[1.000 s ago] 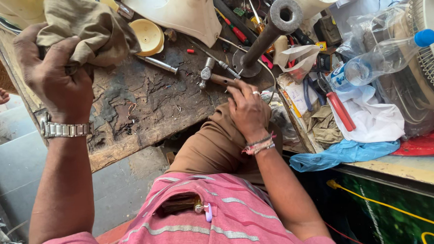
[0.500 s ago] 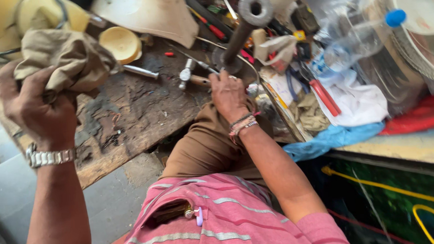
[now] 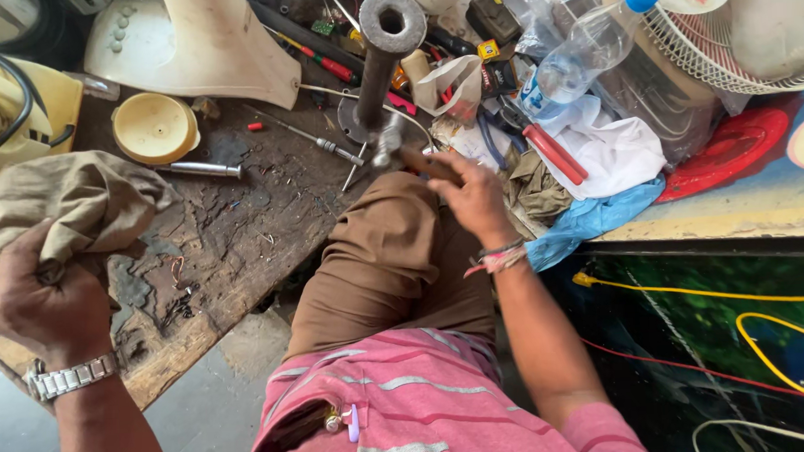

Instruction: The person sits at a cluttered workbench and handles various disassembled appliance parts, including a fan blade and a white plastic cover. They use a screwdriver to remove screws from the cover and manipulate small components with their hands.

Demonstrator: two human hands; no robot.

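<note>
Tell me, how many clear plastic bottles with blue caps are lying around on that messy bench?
1. A clear plastic bottle with a blue cap lies tilted among the clutter at the bench's far right, beside the white fan grille and above the white cloth. More could be hidden under the pile.

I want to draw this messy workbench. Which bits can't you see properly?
Head view only:
- Hammer: its handle end is hidden inside the right hand; its head is blurred.
- Left hand: its fingertips are buried in the tan cloth.
- Fan: cut off by the top edge.
- Small parts behind the metal pipe: too cluttered to tell.
</note>
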